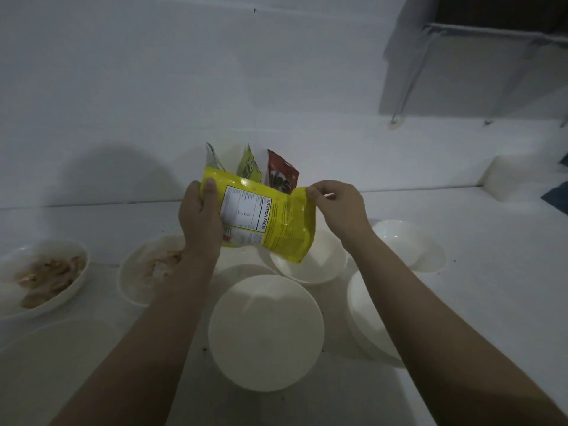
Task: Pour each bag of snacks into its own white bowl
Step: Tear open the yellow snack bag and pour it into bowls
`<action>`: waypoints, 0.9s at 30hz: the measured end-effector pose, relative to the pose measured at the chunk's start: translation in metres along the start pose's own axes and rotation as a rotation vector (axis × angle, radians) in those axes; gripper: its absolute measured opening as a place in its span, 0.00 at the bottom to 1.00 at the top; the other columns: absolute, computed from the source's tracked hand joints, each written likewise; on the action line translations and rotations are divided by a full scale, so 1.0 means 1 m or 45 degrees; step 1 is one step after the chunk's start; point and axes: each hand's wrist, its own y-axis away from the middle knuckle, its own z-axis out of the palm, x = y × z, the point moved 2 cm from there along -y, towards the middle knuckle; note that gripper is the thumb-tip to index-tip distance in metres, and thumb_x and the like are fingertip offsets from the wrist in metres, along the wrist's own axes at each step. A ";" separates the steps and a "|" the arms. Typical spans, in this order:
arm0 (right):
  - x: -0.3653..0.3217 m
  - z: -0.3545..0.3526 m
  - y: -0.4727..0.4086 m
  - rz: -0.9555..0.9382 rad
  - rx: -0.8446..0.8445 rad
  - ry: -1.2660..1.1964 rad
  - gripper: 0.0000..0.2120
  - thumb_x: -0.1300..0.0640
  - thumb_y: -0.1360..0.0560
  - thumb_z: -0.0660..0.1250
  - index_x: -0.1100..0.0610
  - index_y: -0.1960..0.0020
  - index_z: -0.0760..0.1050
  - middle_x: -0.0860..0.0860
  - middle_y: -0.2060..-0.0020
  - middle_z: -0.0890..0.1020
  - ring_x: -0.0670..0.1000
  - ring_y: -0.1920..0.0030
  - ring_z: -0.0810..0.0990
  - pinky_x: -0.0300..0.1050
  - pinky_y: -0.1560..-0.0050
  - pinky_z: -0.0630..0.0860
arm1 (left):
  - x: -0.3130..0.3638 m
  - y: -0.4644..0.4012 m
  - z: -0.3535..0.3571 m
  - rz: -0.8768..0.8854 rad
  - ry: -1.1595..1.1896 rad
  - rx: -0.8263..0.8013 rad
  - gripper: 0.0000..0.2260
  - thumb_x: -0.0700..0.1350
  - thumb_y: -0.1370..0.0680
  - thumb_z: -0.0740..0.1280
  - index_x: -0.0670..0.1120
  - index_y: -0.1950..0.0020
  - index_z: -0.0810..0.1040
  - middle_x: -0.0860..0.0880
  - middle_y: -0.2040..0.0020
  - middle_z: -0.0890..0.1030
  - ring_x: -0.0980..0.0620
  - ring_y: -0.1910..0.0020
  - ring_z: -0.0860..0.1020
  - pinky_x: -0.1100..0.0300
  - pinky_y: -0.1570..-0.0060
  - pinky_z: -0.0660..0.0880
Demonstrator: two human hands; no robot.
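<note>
A yellow snack bag [276, 222] with a nutrition label facing me is held sideways above the bowls. My left hand [199, 216] grips its left end, thumb on top. My right hand [338, 207] pinches its right edge. Below the bag sits a white bowl [319, 269] with nothing visible in it, and a larger white bowl [266, 332] lies nearer me. Two white bowls at the left, one [40, 275] far left and one [144, 272] beside my left wrist, hold pale brown snacks.
Three more bags lean on the wall behind: a silver-green one [213, 158], a green one [249, 166] and a red one [282, 173]. Further white bowls sit at the right [402, 241] and under my right forearm [365, 315]. A white block [516, 176] stands far right.
</note>
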 end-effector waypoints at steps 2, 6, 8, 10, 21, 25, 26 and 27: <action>0.000 0.001 -0.001 0.000 0.005 0.016 0.07 0.53 0.22 0.68 0.54 0.53 0.84 0.47 0.52 0.81 0.42 0.58 0.76 0.24 0.61 0.66 | 0.000 -0.002 0.000 0.020 -0.011 -0.016 0.18 0.55 0.19 0.59 0.52 0.66 0.59 0.54 0.68 0.63 0.54 0.67 0.63 0.55 0.64 0.64; 0.002 -0.001 0.000 -0.022 0.006 0.026 0.06 0.53 0.23 0.69 0.52 0.53 0.84 0.47 0.52 0.80 0.44 0.56 0.75 0.24 0.60 0.66 | 0.006 -0.005 -0.001 0.074 0.008 -0.038 0.18 0.53 0.19 0.60 0.52 0.66 0.58 0.55 0.69 0.61 0.55 0.68 0.62 0.55 0.65 0.62; 0.003 -0.002 0.001 -0.017 0.001 0.006 0.05 0.53 0.23 0.69 0.52 0.53 0.84 0.46 0.52 0.79 0.44 0.55 0.75 0.26 0.59 0.67 | 0.010 -0.006 -0.004 0.090 0.011 -0.016 0.19 0.50 0.18 0.60 0.51 0.66 0.58 0.54 0.69 0.61 0.58 0.70 0.61 0.58 0.67 0.61; 0.006 -0.001 0.003 -0.009 -0.003 -0.026 0.04 0.53 0.23 0.69 0.50 0.55 0.83 0.47 0.51 0.80 0.46 0.53 0.76 0.28 0.57 0.68 | 0.012 -0.007 -0.007 0.090 0.010 -0.008 0.19 0.49 0.18 0.60 0.51 0.66 0.58 0.54 0.69 0.61 0.59 0.70 0.61 0.60 0.68 0.61; 0.004 0.004 0.002 -0.060 0.046 -0.069 0.04 0.55 0.22 0.69 0.51 0.54 0.82 0.46 0.51 0.78 0.45 0.51 0.76 0.30 0.55 0.69 | 0.020 -0.006 -0.016 0.085 0.041 0.016 0.18 0.50 0.18 0.60 0.49 0.65 0.59 0.53 0.68 0.61 0.58 0.70 0.60 0.63 0.69 0.60; 0.001 0.005 0.000 -0.083 0.081 -0.058 0.04 0.56 0.22 0.69 0.53 0.53 0.83 0.48 0.50 0.79 0.46 0.48 0.76 0.32 0.51 0.70 | 0.024 -0.009 -0.015 0.107 0.027 0.021 0.18 0.50 0.18 0.60 0.49 0.65 0.59 0.53 0.68 0.61 0.58 0.70 0.60 0.63 0.69 0.61; 0.001 0.005 0.000 -0.079 0.063 -0.057 0.05 0.56 0.22 0.69 0.54 0.53 0.83 0.48 0.50 0.80 0.46 0.48 0.76 0.36 0.50 0.71 | 0.024 -0.010 -0.015 0.107 0.027 0.022 0.17 0.50 0.18 0.60 0.49 0.65 0.59 0.53 0.68 0.61 0.58 0.70 0.61 0.63 0.69 0.61; 0.001 0.006 0.001 -0.064 0.045 -0.058 0.05 0.55 0.22 0.69 0.54 0.53 0.83 0.48 0.50 0.81 0.46 0.48 0.76 0.38 0.48 0.70 | 0.024 -0.011 -0.015 0.109 0.020 0.020 0.17 0.50 0.18 0.60 0.48 0.65 0.60 0.54 0.68 0.61 0.58 0.70 0.61 0.63 0.69 0.60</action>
